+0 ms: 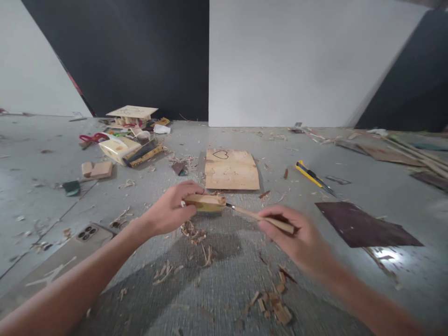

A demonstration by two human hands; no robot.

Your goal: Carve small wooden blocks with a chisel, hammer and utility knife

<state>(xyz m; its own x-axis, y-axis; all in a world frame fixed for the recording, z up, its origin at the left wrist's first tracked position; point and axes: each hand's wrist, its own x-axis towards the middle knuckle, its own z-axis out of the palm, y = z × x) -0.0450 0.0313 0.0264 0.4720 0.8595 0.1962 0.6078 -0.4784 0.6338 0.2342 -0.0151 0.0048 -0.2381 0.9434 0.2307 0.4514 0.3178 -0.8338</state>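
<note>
My left hand [175, 207] is closed around the left end of a small pale wood block [206, 202], holding it just above the floor. My right hand [289, 233] grips the wooden handle of a slim carving tool [259, 215]. The tool's metal tip meets or lies right beside the block's right end; exact contact cannot be made out. Beyond the block lies a thin wooden board [233, 170] with a heart outline drawn at its upper left. Curled wood shavings [192, 231] lie below the block.
A yellow utility knife [313, 177] and dark sandpaper sheet [364, 224] lie at right. Wood chips [275, 305] are in front. At left are a phone [94, 233], carved wood piece [97, 170], yellow-white box [119, 148] and red-handled scissors [93, 137]. A wall [315, 65] stands behind.
</note>
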